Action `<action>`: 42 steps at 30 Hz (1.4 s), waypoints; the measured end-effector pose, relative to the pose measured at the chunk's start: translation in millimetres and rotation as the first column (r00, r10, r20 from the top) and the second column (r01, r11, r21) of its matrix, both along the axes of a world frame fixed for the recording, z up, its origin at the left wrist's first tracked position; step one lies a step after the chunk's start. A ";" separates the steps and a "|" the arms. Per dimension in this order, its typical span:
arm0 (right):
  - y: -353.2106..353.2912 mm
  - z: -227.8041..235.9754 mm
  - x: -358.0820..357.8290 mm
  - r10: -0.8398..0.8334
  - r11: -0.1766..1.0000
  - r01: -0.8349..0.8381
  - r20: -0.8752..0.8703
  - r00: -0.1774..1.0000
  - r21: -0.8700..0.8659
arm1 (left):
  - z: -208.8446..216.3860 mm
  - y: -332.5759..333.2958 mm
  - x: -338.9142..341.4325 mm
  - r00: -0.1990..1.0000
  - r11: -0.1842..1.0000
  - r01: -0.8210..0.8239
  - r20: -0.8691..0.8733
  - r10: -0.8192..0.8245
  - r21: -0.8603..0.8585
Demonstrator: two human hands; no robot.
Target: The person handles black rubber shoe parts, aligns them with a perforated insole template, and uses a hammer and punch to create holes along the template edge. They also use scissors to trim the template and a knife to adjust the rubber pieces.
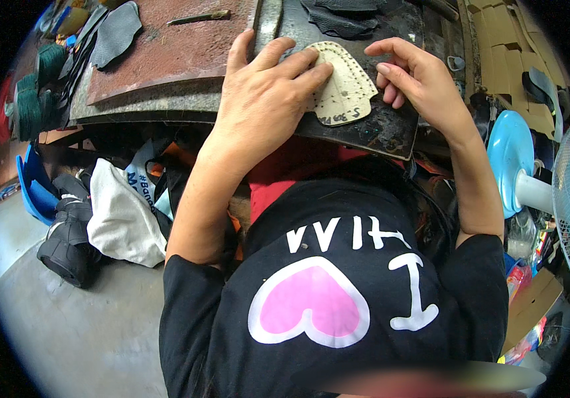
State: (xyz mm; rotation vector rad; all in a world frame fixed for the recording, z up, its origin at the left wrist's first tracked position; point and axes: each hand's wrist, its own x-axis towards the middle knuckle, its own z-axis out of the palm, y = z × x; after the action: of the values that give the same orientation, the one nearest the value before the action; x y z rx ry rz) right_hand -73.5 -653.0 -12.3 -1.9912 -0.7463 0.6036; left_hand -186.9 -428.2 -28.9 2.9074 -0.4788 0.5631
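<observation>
My left hand point(265, 93) lies with fingers spread, its fingertips pressing on a cream template point(343, 89) with rounded edges. Rows of small holes and some handwriting mark the template, which rests on a dark work board point(391, 129) at the bench's front. My right hand point(417, 83) hovers just right of it, thumb and forefinger apart and the other fingers curled. Nothing shows between those fingers. Black leather pieces point(344, 18) lie beyond the template. Whether anything lies under the template is hidden.
On the left, a reddish board point(172, 53) carries a thin pen-like tool point(198, 17). A grey leather piece point(118, 34) and green thread spools point(27, 99) sit at far left. A blue fan point(511, 162) stands close by my right arm. A white cloth bag point(122, 212) hangs below the bench.
</observation>
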 end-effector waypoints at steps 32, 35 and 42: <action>-18.7 -14.7 -1.3 0.104 0.994 -0.105 0.297 0.949 -0.012 | 29.0 28.9 8.8 0.949 0.979 0.202 -0.238 -0.204 -0.033; -19.2 -15.7 -1.7 0.102 0.994 -0.106 0.260 0.960 -0.001 | 22.8 27.8 9.0 0.956 0.985 0.174 -0.240 -0.171 -0.008; -21.8 -11.5 -0.5 0.117 0.992 -0.124 0.208 0.971 0.023 | 9.9 17.6 4.7 0.985 0.983 0.159 -0.081 -0.152 0.089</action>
State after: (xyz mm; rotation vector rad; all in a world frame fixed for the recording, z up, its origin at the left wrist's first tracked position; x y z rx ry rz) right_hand -74.0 -674.8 -23.8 -2.0060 -1.0033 0.4541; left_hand -182.3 -410.6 -19.0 2.9317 -0.7344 0.4204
